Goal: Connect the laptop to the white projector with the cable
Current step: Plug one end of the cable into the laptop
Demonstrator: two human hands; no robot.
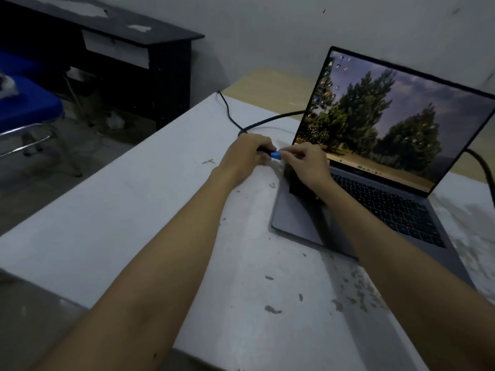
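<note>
At the open laptop's [375, 188] left edge, left hand [245, 153] fingers clamp the one black cable [267, 122]; right hand [305, 163] fingers pinch its blue plug [276, 155]. The white worktop [134, 210] lies bare toward its left edge.

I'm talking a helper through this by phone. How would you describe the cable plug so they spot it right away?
Find the open laptop on the white table. At its rear left corner, both hands meet: left hand, right hand. Between their fingertips is the plug, the only bright blue thing there, ending a black cable.
</note>
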